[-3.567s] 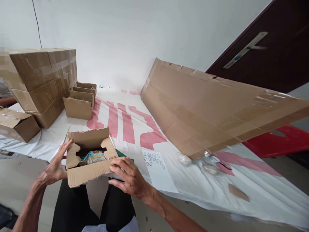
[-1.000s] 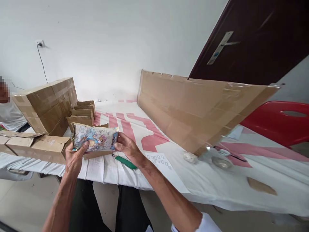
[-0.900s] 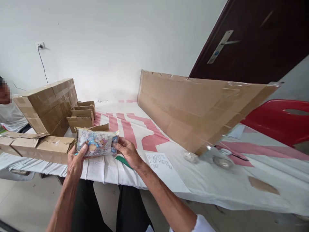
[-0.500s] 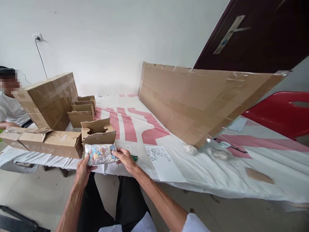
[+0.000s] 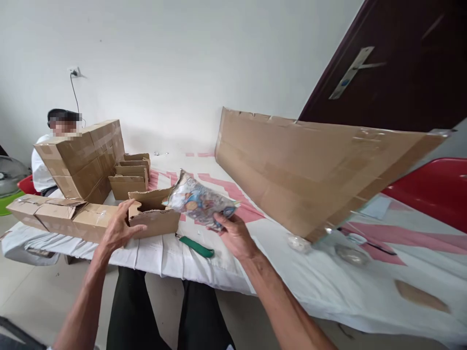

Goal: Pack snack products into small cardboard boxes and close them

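Note:
A plump plastic packet with a colourful cartoon print [image 5: 199, 199] is in my right hand [image 5: 235, 236], pinched at its lower right end. It is tilted, and its left end overlaps the right side of an open-topped cardboard box [image 5: 156, 223]. My left hand [image 5: 120, 226] is at the left end of this box, thumb and fingers apart, the thumb against the front face. Just in front of the box lies a green-handled utility knife [image 5: 197, 246] on the cloth. The box's inside is mostly hidden.
Closed cartons [image 5: 91, 218] line the left front edge, with taller stacked cartons [image 5: 80, 160] behind. Several open boxes [image 5: 129, 182] stand beyond mine. A large cardboard panel [image 5: 310, 170] leans at right. Another person [image 5: 44, 167] sits far left. White cloth [image 5: 292, 277] covers the table.
My left hand has let go of the packet and moved to the box's left end. My right hand has lifted the packet up and rightward, uncovering the box front and the knife.

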`<action>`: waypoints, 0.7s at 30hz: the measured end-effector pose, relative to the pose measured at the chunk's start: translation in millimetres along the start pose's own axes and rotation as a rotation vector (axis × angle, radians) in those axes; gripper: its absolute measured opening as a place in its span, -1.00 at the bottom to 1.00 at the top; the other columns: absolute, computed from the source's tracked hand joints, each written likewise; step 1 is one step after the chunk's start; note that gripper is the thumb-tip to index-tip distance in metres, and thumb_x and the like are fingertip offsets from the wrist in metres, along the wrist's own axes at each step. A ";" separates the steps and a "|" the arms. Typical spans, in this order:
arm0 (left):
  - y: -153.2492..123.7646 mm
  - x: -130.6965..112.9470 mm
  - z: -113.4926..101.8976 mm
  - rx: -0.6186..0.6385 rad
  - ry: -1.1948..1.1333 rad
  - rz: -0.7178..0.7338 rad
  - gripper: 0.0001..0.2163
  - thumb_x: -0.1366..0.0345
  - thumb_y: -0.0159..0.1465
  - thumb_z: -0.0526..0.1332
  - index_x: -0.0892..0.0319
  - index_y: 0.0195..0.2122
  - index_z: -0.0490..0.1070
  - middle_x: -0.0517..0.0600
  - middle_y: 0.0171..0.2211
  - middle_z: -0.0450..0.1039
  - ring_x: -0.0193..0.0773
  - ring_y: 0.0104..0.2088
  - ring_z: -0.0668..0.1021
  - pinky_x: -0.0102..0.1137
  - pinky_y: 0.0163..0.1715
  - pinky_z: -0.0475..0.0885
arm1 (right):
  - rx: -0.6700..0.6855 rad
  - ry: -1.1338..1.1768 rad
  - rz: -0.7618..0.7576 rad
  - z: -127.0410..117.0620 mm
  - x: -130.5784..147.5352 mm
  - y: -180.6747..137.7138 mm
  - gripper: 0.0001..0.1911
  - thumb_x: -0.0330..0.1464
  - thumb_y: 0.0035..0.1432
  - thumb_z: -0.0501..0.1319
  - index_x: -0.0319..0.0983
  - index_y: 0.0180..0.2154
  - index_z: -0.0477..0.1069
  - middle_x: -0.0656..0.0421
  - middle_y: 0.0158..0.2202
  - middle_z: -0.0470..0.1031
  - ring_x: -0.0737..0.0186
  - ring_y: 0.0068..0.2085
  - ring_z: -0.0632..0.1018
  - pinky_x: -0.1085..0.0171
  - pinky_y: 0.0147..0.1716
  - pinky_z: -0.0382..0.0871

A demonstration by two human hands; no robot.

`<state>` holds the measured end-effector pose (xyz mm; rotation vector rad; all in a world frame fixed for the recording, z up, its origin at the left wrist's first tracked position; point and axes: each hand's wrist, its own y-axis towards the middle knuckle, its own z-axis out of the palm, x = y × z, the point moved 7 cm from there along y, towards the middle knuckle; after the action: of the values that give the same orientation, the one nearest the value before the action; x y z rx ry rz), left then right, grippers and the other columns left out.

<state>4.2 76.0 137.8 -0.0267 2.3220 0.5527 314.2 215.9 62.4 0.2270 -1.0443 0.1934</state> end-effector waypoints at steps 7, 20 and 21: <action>41.1 26.8 51.5 0.325 0.478 0.026 -0.72 0.51 0.17 0.38 0.16 -0.09 0.63 0.17 -0.06 0.67 0.13 0.08 0.65 -0.04 0.13 0.51 | -0.139 -0.058 -0.080 -27.9 6.9 48.2 -0.42 -0.10 -0.22 0.65 -0.14 -0.15 0.60 0.13 -0.14 0.71 0.07 -0.22 0.70 0.11 -0.33 0.66; -70.2 14.3 25.3 0.170 0.326 0.237 -0.52 0.62 0.08 0.10 0.08 -0.09 0.62 0.04 -0.13 0.73 0.03 0.15 0.66 -0.16 0.03 0.50 | 0.105 -0.343 -0.003 37.7 -106.0 146.3 -0.41 0.02 -0.30 0.62 -0.21 -0.31 0.56 0.13 -0.37 0.64 0.10 -0.37 0.63 0.15 -0.37 0.55; -74.1 15.1 25.3 0.136 0.331 0.261 -0.52 0.62 0.07 0.10 0.09 -0.09 0.61 0.04 -0.15 0.73 0.04 0.15 0.66 -0.15 0.00 0.51 | 0.139 -0.368 0.011 53.0 -123.1 150.5 -0.43 0.02 -0.25 0.61 -0.21 -0.31 0.56 0.13 -0.37 0.64 0.10 -0.37 0.62 0.16 -0.37 0.54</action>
<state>23.1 20.9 83.3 0.2720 2.7035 0.5501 170.1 339.6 -5.1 0.3930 -1.3989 0.2402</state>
